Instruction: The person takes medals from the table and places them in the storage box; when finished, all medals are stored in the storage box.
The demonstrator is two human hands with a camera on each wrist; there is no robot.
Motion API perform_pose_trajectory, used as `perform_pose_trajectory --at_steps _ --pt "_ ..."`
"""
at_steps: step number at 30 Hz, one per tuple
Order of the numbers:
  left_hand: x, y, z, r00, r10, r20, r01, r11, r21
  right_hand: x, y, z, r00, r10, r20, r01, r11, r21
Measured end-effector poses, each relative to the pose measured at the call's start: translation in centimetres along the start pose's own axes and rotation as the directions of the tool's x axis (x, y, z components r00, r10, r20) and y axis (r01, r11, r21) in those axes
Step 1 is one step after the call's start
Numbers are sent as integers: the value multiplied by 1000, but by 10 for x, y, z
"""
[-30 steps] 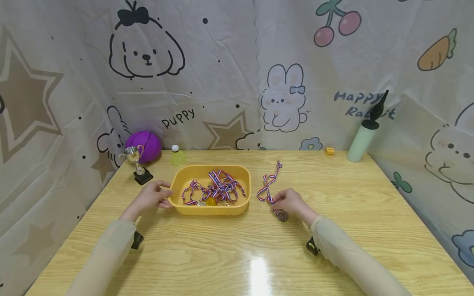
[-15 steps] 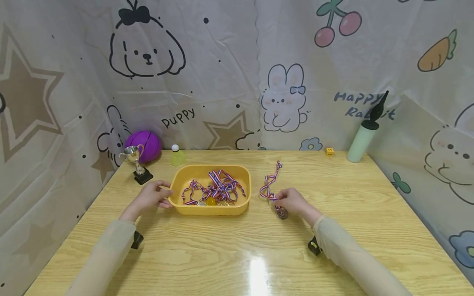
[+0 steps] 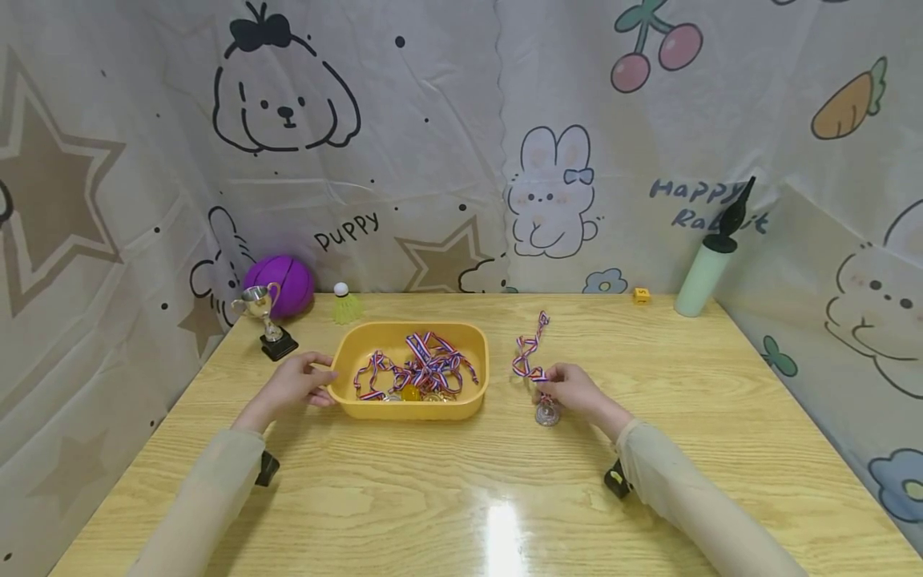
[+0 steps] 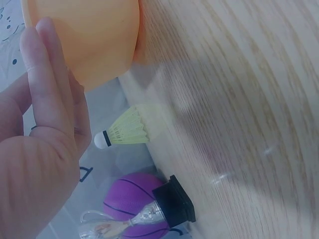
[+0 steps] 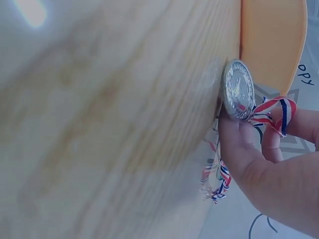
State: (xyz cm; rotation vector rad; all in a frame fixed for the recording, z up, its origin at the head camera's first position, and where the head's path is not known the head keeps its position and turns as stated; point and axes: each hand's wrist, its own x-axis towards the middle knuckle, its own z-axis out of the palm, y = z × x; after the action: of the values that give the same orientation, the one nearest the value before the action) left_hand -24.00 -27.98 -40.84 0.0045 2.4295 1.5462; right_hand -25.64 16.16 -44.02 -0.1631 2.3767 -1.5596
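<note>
My left hand (image 3: 294, 380) is at the left end of a yellow plastic basin (image 3: 411, 411), its fingertips touching the rim. In the left wrist view, two fingers (image 4: 49, 84) lie nearly straight against the basin's outer wall. Inside the basin is a tangle of striped ribbons (image 3: 431, 370) with several medals at the front. To its right, my right hand (image 3: 573, 390) pinches the ribbon of a silver-coloured medal (image 3: 547, 413) near the disc. In the right wrist view the medal disc (image 5: 238, 89) tilts up beside the fingers. The rest of its ribbon (image 3: 528, 353) trails away across the table.
A small trophy cup (image 3: 268, 316), a purple ball (image 3: 283, 284) and a yellow shuttlecock (image 3: 345, 306) stand at the back left. A yellow cube (image 3: 642, 296) and a pale green cylinder with a black nozzle (image 3: 703, 276) are at the back right of the wooden table (image 3: 404, 497).
My right hand has shifted slightly away from me, bringing the medal with it; the disc now shows more of its silver face. The left hand and basin have stayed put.
</note>
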Motion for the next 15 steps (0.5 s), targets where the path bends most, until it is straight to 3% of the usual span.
perform_pose_trajectory --at_steps 6,15 --pt "0 1 0 1000 1 0 -1 1000 -6 1 3 -3 999 47 1 -47 997 58" --pt "0 0 0 1000 -4 -1 4 1000 -8 1 -8 -7 1000 28 1 -28 983 181"
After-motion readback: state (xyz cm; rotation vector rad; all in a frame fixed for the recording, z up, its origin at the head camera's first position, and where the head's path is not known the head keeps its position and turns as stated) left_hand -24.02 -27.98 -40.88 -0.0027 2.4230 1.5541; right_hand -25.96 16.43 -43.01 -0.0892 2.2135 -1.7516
